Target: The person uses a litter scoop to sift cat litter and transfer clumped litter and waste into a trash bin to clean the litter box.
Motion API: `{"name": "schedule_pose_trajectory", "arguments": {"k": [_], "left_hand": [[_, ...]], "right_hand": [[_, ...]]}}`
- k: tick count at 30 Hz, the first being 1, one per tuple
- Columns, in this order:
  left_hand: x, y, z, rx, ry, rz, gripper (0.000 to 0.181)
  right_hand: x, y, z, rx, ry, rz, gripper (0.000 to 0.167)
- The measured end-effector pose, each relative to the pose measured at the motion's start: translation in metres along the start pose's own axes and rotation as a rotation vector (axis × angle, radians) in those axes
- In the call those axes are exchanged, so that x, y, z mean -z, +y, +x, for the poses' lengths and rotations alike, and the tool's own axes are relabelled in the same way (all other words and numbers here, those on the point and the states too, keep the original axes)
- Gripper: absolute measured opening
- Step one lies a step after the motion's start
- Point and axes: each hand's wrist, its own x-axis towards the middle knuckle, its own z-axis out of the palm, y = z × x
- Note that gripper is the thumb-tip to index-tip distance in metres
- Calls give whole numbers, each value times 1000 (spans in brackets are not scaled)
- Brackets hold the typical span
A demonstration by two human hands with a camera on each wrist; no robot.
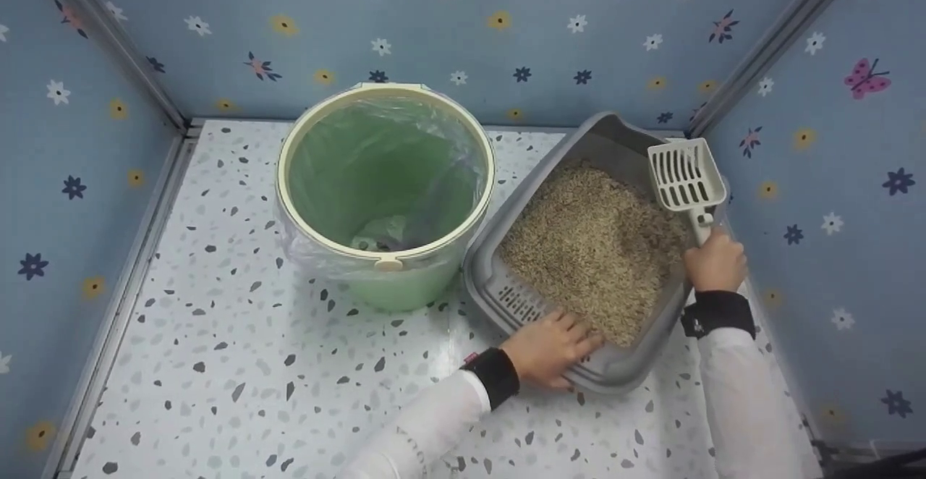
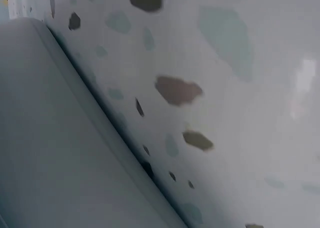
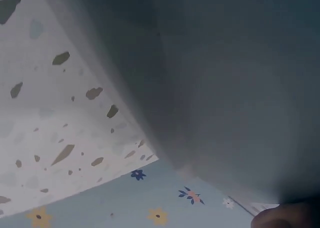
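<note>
A grey litter box (image 1: 499, 305) sits at an angle on the floor, with tan pellet litter (image 1: 586, 255) heaped inside. My left hand (image 1: 550, 349) grips its near rim, fingers lying over the inner side and thumb on the outside. In my right hand (image 1: 716, 262) is the handle of a pale slotted litter scoop (image 1: 687, 175), whose head tilts up over the box's right side and holds no visible litter. The left wrist view shows the outer wall of the box (image 2: 60, 138). A fingertip (image 3: 285, 218) shows at the right wrist view's lower right corner.
A green bin (image 1: 394, 291) with a cream rim and a clear plastic liner stands left of the box; something pale lies at its bottom. Flower-patterned panels (image 1: 463, 30) enclose the back and sides. White speckled flooring (image 1: 217, 363) lies in front and left.
</note>
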Motion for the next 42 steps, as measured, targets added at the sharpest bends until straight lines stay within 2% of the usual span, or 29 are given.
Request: {"name": "schedule_pose_trajectory", "arguments": {"k": [9,14,20,27,35,39,42], "left_hand": [[-1,-16,-13,-78,43,-21,81],[-1,-25,-19,-120,56,-27,83],[-1,-37,-29,-173,42,-40,84],[-2,-46,-37,-209,40,-39,82],[-2,-42,-35,-193,46,-66,82],[1,-36,-34,-140,49,-65,86],[2,-24,-33,-73,81,-62,88]], "right_hand": [[4,6,-22,-47,31,14,30],[8,9,-34,-114,15,51,32],[10,9,-51,-204,-6,76,37],[7,6,-62,-220,26,86,38],[12,9,-60,-180,-4,41,32],[16,14,-49,-140,-35,7,30],[17,21,-35,-126,-50,-16,28]]}}
